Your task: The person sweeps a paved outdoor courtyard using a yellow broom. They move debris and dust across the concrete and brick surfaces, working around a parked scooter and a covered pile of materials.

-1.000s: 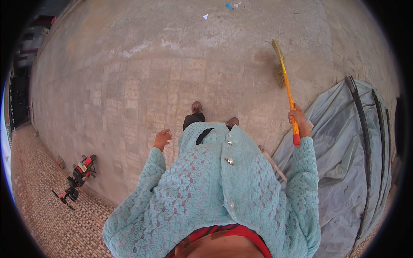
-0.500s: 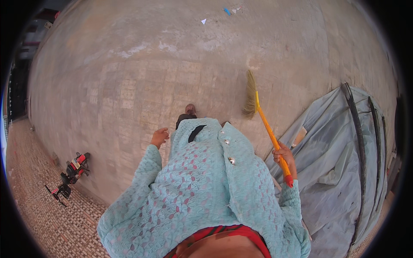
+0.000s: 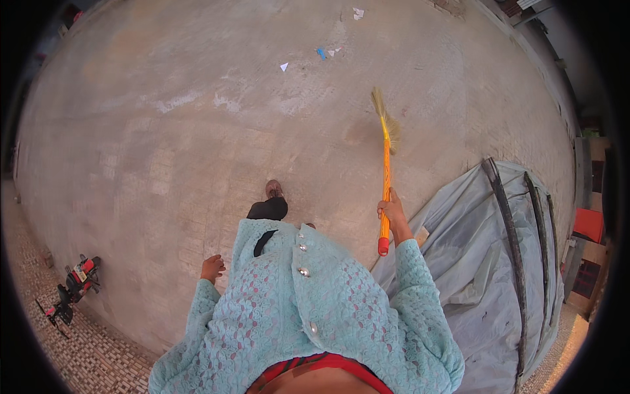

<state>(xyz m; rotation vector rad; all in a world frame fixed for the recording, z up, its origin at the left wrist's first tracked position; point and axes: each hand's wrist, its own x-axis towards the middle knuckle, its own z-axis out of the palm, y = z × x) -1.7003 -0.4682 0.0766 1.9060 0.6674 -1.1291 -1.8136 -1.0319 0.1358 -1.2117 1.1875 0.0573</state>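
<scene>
My right hand (image 3: 392,211) grips the orange handle of a broom (image 3: 386,172) near its red end cap. The straw head points away from me and rests on the concrete ground (image 3: 197,131). My left hand (image 3: 212,268) hangs at my side with the fingers curled and nothing in it. I wear a light blue knitted top. One foot in a brown shoe (image 3: 273,189) steps ahead of me.
A grey tarpaulin (image 3: 485,262) with dark straps covers something bulky at my right. Several scraps of white and blue paper (image 3: 321,54) lie far ahead. A small red and black machine (image 3: 72,289) stands on the tiled strip at the left.
The broom swung in towards my feet, then back out ahead; its head now lies farther away and the handle stands nearly straight. My left hand dropped lower at my side.
</scene>
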